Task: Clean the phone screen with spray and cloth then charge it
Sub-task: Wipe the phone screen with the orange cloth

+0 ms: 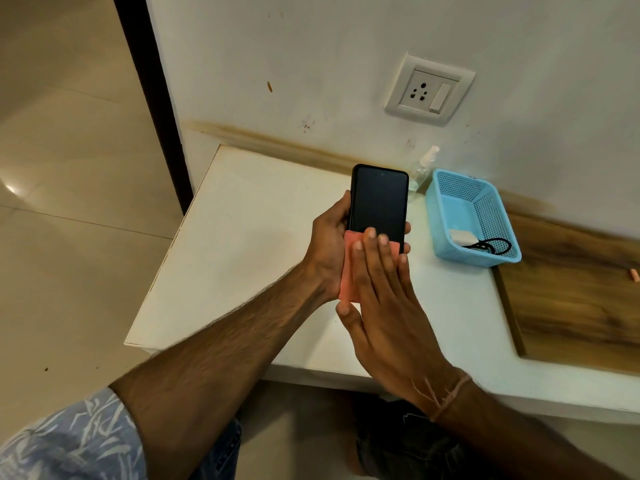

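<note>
Phone (378,202): stiff, glassy, likely slippery, breakable; my left hand (327,247) gripped its side edges above the tabletop (242,237). Cloth (348,273): soft; my right hand (384,306), fingers straight, pressed it onto the lower screen

Open bench on the left, clutter close on the right.

Left of the left hand (329,244), which grips the phone (378,202), the white bench (242,237) runs open to its edge, and open top also lies below and nearer than the flat right hand (384,296). Just right of that hand a blue basket (481,260) blocks the way, a narrow strip of bench between, with a charger (460,236) inside. Beyond the hands a clear spray bottle (419,174) stands against the wall (311,64), just beside the basket's far corner. Higher up, the wall socket (429,90) has plain wall around it.
</note>
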Action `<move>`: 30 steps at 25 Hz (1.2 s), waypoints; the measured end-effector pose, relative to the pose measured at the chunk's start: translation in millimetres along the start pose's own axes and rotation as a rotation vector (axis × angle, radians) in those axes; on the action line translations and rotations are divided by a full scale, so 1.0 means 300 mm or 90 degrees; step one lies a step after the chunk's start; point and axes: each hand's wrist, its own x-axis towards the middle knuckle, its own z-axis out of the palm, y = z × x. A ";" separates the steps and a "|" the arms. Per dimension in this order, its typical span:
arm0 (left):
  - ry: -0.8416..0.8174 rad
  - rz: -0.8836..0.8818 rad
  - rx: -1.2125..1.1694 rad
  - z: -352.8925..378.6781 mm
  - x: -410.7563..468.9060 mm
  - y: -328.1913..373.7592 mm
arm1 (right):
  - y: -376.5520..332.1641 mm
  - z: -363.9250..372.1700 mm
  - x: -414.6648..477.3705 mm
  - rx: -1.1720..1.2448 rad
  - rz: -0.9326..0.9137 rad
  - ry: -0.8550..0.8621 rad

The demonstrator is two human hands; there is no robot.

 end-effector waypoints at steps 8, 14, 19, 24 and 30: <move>0.054 0.070 0.087 -0.008 0.018 -0.029 | 0.083 -0.113 0.290 0.006 0.061 0.088; 0.070 0.053 0.033 -0.024 0.014 -0.017 | 0.056 -0.086 0.264 0.004 0.022 0.062; 0.088 0.025 -0.033 -0.042 0.018 0.013 | 0.071 -0.059 0.096 -0.006 -0.052 -0.015; 0.134 0.025 0.037 -0.026 0.024 0.001 | 0.124 -0.055 0.063 0.003 0.009 -0.027; 0.134 0.057 0.091 -0.016 0.024 -0.016 | 0.127 -0.084 0.265 0.062 0.139 0.046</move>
